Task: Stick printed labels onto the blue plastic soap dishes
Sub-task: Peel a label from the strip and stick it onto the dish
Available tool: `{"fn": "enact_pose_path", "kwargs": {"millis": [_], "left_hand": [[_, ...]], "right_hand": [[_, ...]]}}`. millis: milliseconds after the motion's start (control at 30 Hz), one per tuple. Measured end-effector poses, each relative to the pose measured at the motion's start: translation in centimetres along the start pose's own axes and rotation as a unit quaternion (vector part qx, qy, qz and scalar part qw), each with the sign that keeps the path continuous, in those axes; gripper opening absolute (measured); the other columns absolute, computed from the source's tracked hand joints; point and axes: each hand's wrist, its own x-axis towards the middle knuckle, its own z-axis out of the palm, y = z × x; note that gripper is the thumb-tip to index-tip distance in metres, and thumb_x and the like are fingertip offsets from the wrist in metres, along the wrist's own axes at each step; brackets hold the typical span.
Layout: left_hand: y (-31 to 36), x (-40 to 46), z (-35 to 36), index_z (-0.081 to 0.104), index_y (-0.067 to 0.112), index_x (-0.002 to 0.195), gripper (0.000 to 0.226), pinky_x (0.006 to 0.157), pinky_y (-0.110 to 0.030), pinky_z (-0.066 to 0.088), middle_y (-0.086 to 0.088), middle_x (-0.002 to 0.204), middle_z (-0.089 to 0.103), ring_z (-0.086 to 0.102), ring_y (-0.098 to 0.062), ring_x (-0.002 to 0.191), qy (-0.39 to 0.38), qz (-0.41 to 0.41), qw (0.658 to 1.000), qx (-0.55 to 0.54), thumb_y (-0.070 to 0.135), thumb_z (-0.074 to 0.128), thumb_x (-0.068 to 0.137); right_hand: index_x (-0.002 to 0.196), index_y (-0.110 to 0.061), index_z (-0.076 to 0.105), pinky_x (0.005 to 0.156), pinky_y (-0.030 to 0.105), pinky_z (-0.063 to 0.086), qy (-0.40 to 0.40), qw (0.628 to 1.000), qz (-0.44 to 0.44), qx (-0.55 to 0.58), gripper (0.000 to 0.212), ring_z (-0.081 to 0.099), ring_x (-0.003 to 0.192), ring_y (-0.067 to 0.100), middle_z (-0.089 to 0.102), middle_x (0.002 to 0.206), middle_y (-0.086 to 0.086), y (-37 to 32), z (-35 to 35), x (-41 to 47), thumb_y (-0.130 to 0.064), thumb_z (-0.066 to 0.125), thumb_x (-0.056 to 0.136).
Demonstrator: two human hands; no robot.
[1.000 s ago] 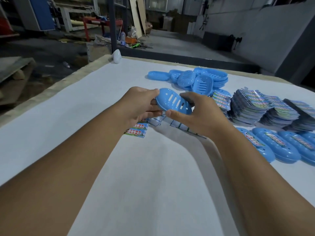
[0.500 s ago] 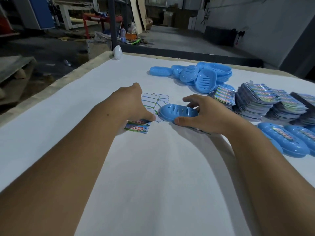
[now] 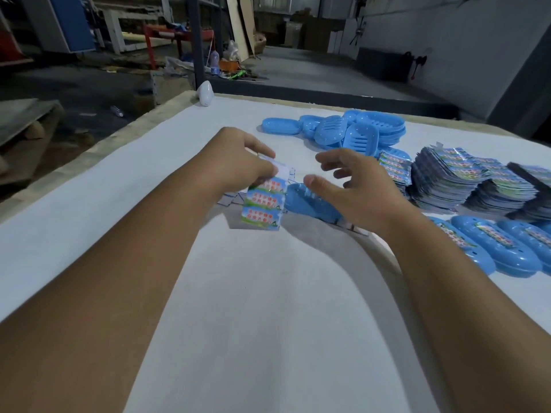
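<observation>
The left hand [image 3: 238, 165] pinches a label strip [image 3: 264, 205] mid-table; the right hand [image 3: 354, 189] hovers, fingers loosely spread, over a dish [image 3: 301, 201].

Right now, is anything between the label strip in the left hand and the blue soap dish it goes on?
Nothing visible. The label strip hangs from the left hand beside the soap dish; the right hand hovers above it.

A small white rounded plastic object [image 3: 204, 93] stands at the far corner of the white covered table [image 3: 268, 293]. Behind it, a clear plastic bottle [image 3: 214, 62] and an orange tray [image 3: 229, 65] are on the floor.
</observation>
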Motion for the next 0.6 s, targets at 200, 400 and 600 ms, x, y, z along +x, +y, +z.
{"fn": "enact_pose_path", "kwargs": {"millis": [200,400,600], "left_hand": [[0.7,-0.4,1.0,0.070,0.027,0.110,0.026,0.042,-0.010,0.044,0.002,0.095,0.074,0.068,0.006,0.062,0.019,0.036,0.986,-0.159,0.024,0.080,0.086],[0.4,-0.4,1.4,0.067,0.029,0.112,0.028,0.042,-0.009,0.040,0.002,0.094,0.075,0.070,0.001,0.066,0.011,0.038,0.991,-0.130,0.021,0.073,0.086],[0.5,-0.7,1.4,0.064,0.033,0.115,0.034,0.048,-0.015,0.043,0.006,0.095,0.073,0.069,0.001,0.070,0.010,0.051,0.995,-0.088,0.024,0.076,0.085]], "right_hand": [[0.123,-0.023,0.062,0.061,0.015,0.053,-0.004,0.975,0.025,0.219,0.037,0.075,0.079,0.005,0.079,0.085,-0.010,-1.8,0.3,0.0,-0.022,0.078,0.090],[0.119,-0.029,0.062,0.058,0.012,0.051,0.046,0.974,0.057,0.213,0.031,0.073,0.074,0.000,0.078,0.082,-0.010,-1.3,-0.1,0.2,-0.023,0.076,0.092],[0.120,-0.030,0.060,0.056,0.012,0.050,0.044,0.974,0.069,0.210,0.031,0.072,0.072,-0.001,0.078,0.081,-0.013,-1.2,-0.2,0.3,-0.025,0.076,0.093]]}}
